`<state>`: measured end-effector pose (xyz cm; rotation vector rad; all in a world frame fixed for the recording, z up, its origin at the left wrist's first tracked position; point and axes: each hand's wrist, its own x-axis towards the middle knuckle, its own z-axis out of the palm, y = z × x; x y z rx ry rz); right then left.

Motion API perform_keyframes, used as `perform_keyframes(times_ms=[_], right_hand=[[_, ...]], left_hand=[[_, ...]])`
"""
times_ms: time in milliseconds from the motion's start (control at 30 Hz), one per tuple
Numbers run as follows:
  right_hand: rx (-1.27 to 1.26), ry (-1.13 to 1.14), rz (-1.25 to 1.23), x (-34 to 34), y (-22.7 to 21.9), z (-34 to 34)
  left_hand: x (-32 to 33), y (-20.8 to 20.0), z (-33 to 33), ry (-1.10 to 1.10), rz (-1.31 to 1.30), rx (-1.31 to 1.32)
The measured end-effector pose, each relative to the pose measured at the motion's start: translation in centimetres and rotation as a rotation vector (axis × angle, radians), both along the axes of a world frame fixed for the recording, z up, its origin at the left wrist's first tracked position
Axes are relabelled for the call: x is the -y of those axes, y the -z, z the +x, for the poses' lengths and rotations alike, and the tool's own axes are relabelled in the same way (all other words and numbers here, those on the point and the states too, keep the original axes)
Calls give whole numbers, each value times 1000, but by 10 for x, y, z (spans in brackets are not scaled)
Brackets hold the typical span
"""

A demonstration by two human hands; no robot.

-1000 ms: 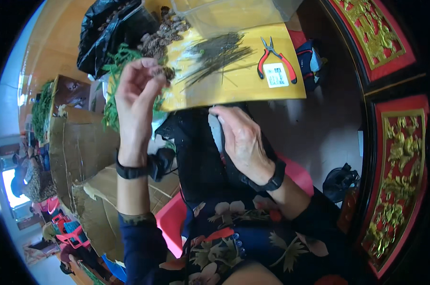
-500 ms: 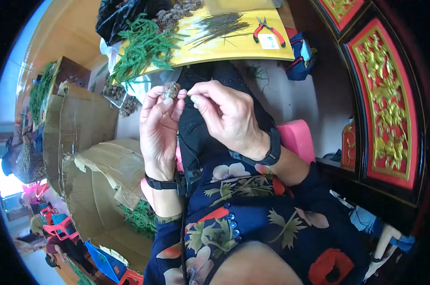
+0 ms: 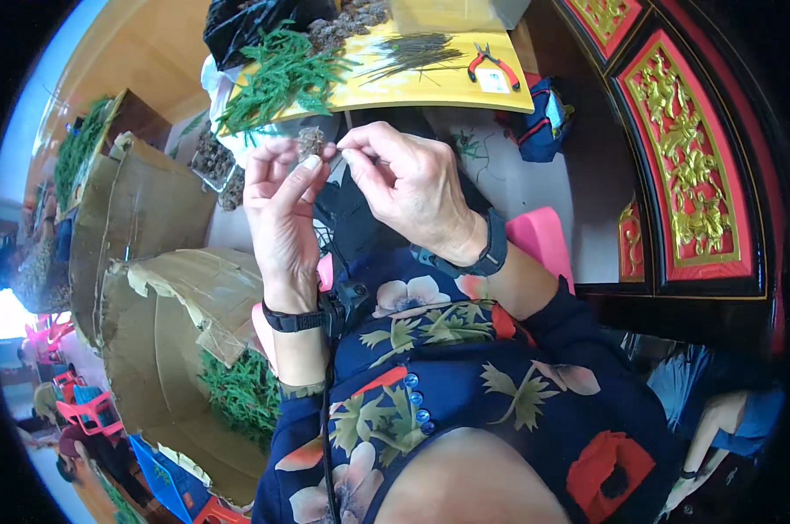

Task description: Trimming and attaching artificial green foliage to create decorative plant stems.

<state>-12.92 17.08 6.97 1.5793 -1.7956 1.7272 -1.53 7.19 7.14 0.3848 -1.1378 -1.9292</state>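
Note:
A small brown pine cone (image 3: 311, 140) is pinched upright between the thumb and fingers of my left hand (image 3: 281, 205), above my lap. Close beside it, on the right, my right hand (image 3: 412, 179) has its thumb and forefinger pressed together on what looks like a thin wire by the cone; the wire itself barely shows. Beyond my hands, the yellow table (image 3: 395, 98) bears a bundle of thin dark wires (image 3: 408, 57), red-handled pliers (image 3: 491, 68), green artificial sprigs (image 3: 286, 74) and a heap of pine cones (image 3: 347, 24).
A large open cardboard box (image 3: 164, 341) with green sprigs (image 3: 242, 393) inside stands at my left. A basket of pine cones (image 3: 216, 166) sits under the table's left side. A carved red and gold panel (image 3: 687, 157) rises on the right. A person's arm (image 3: 714, 428) shows at lower right.
Both hands have moved slightly up and left in the picture with the pine cone, still pinching. The view has shifted a little, showing more of the sprigs in the box.

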Motion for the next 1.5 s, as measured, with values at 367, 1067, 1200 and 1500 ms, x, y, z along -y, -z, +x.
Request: perform_keyframes(times_ms=[367, 1067, 1200, 1500], right_hand=[[54, -30, 1, 4, 7, -3], [54, -8, 21, 6, 11, -4], [50, 1, 20, 6, 11, -4], [55, 8, 14, 7, 13, -3]], left_hand=[[-4, 7, -5, -26, -7, 39], [-2, 15, -8, -50, -77, 27], [-6, 13, -12, -66, -98, 7], [-10, 11, -18, -51, -52, -22]])
